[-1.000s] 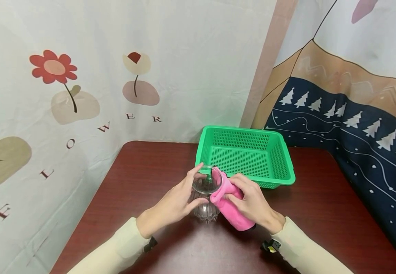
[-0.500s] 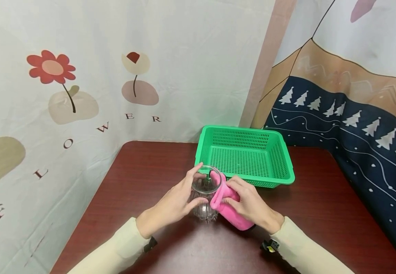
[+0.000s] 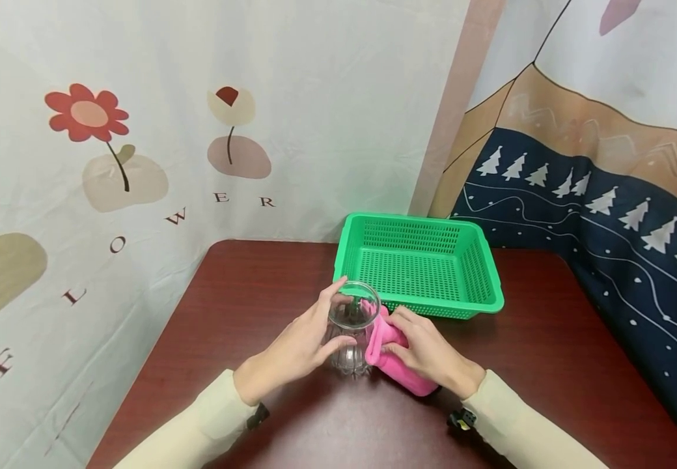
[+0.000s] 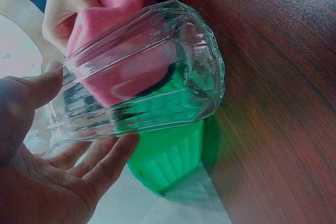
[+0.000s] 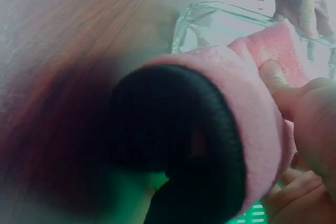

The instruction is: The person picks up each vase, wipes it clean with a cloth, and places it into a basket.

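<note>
Clear ribbed glass (image 3: 352, 329), fuzzy pink cloth (image 3: 400, 365)

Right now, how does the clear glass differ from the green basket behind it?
The glass is clear with ribbed sides; the basket is opaque green with perforated walls. The glass is round and narrow, the basket rectangular and wider. The left hand holds the glass and the right hand presses a pink cloth to it; no hand touches the basket. Both stand on the table, open upward.

A dark red-brown wooden counter (image 3: 245, 306) stands in a corner. Behind and to its left hangs a white cloth (image 3: 209, 85) printed with flowers and brown letters. To the right hangs a backdrop (image 3: 608, 195) with a tan band and navy field of white trees.
</note>
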Motion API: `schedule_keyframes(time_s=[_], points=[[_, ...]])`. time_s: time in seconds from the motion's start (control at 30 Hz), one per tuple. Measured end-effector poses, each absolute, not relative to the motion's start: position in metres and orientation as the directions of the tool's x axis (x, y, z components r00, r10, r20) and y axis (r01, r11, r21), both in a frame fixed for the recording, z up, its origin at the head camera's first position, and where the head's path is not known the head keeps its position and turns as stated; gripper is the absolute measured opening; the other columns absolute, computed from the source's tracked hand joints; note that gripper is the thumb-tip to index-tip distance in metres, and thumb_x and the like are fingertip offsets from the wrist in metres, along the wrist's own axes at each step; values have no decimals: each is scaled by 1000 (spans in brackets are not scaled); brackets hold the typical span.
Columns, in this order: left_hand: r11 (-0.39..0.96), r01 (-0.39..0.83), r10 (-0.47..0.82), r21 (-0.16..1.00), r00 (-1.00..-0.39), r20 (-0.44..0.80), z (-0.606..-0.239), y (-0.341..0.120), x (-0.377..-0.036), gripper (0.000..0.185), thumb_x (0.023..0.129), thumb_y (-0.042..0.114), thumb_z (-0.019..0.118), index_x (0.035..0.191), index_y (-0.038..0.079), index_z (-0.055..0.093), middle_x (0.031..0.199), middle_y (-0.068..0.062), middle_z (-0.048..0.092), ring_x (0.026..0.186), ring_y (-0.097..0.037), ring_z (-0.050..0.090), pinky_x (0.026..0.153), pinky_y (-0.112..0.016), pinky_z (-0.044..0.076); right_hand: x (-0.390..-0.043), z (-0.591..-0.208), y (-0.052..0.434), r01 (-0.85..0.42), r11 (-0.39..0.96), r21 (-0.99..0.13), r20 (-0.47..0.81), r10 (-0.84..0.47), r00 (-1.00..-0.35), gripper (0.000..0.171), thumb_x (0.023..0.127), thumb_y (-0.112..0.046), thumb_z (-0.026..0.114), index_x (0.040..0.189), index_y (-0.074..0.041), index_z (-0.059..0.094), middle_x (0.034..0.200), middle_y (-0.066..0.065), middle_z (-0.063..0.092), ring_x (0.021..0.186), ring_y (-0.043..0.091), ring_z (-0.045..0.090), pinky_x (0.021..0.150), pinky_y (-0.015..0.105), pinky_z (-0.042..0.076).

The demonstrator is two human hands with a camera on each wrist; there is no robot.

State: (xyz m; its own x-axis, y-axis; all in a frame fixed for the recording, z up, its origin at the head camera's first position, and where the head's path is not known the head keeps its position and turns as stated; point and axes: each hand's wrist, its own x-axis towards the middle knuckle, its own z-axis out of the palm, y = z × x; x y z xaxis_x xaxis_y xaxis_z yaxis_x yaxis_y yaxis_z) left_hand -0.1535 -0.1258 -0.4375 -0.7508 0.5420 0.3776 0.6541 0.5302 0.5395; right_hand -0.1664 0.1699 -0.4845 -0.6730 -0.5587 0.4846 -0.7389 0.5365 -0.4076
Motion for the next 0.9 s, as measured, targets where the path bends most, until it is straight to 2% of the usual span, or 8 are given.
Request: schedule_keyframes(time_s=[0.13, 0.37, 0.63, 0.9], points=[[536, 647, 542, 542, -756, 367, -437, -125, -154, 115, 103, 26, 92, 185, 15, 13, 159, -16, 72, 145, -32, 74, 120, -52, 62, -167, -488, 171, -717, 566, -406, 420, -581, -697, 36, 91, -5, 99, 122, -5, 80, 101, -1, 63, 88, 6, 53, 73, 22, 53], [536, 654, 543, 534, -751, 376, -438, -125, -153, 114, 103, 25, 92, 185, 13, 14, 157, -17, 72, 144, -33, 75, 119, -53, 63, -168, -492, 174, -722, 574, -387, 382, -613, -692, 27, 95, -4, 96, 115, -7, 78, 99, -2, 61, 86, 4, 51, 71, 22, 53], [548, 643, 539, 536, -761, 361, -438, -126, -152, 115, 103, 27, 92, 185, 14, 14, 158, -16, 72, 146, -31, 74, 122, -52, 61, -168, -494, 172, -713, 621, -324, 306, -645, -701, 26, 93, -6, 97, 107, -8, 76, 94, -3, 60, 83, 4, 52, 70, 22, 55], [555, 642, 535, 528, -762, 365, -437, -127, -151, 115, 102, 28, 93, 185, 14, 14, 158, -15, 72, 147, -30, 73, 121, -52, 62, -169, -494, 168, -689, 648, -325, 267, -636, -724, 25, 92, -4, 97, 106, -8, 77, 91, -3, 60, 81, 5, 53, 68, 23, 56]])
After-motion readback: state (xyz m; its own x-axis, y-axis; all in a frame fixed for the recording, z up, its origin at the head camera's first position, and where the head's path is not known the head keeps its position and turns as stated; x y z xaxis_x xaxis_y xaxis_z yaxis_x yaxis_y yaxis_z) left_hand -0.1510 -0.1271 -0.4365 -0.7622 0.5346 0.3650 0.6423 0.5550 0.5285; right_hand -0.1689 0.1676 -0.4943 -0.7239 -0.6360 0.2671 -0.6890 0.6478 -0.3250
